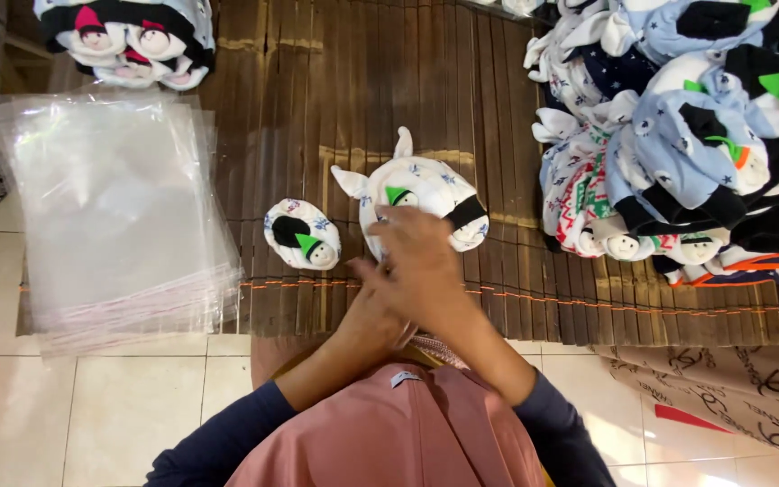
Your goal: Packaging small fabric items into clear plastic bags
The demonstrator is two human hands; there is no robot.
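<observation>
The white printed baby garment [418, 194] is laid flat on the brown bamboo mat [335, 81], close in front of the torso, so both hands can work on it from above. Its near edge is covered by the right hand [421, 266], fingers bent down onto the fabric; whether cloth is actually pinched cannot be told, since the fingertips are hidden. The left hand [373, 302] is tucked just under and beside the right, touching it; its grip cannot be told either.

A small rolled garment with a black and green penguin motif [302, 236] is set just left of the hands, apart from the one being handled, presumably kept separate as a finished piece.

A stack of clear plastic bags [110, 216] is placed further left, half on the mat and half over the floor tiles [119, 406], within arm's reach. A large pile of similar printed garments [678, 135] is heaped at right, well apart from the bags. A second small bunch with pink-capped motifs [128, 41] sits at the top left corner.
</observation>
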